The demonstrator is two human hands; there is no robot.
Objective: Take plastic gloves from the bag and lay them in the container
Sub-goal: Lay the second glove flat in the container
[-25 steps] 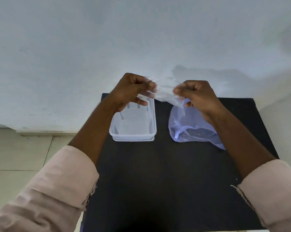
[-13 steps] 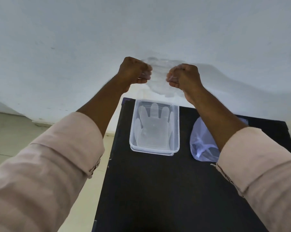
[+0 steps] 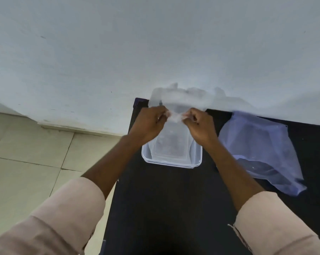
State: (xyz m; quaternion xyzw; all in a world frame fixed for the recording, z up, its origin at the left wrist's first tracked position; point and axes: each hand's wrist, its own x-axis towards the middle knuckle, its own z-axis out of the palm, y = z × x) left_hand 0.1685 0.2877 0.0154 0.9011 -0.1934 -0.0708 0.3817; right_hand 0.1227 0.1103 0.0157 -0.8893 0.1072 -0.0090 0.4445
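A thin clear plastic glove (image 3: 183, 99) is stretched in the air, its blurred fingers pointing away toward the wall. My left hand (image 3: 150, 124) and my right hand (image 3: 201, 126) each pinch its cuff edge, close together, right above the clear plastic container (image 3: 197, 159). The container sits at the far left part of the black table (image 3: 174, 208) and holds at least one flat glove. A bluish translucent bag (image 3: 262, 150) lies flat to the right of the container, mouth toward me.
A pale wall rises directly behind the table. Tiled floor (image 3: 26, 153) lies to the left of the table's left edge. My pink sleeves fill the lower corners.
My hands came down from in front of the wall to just over the container, holding the glove. The glove now flaps forward, fingers away from me.
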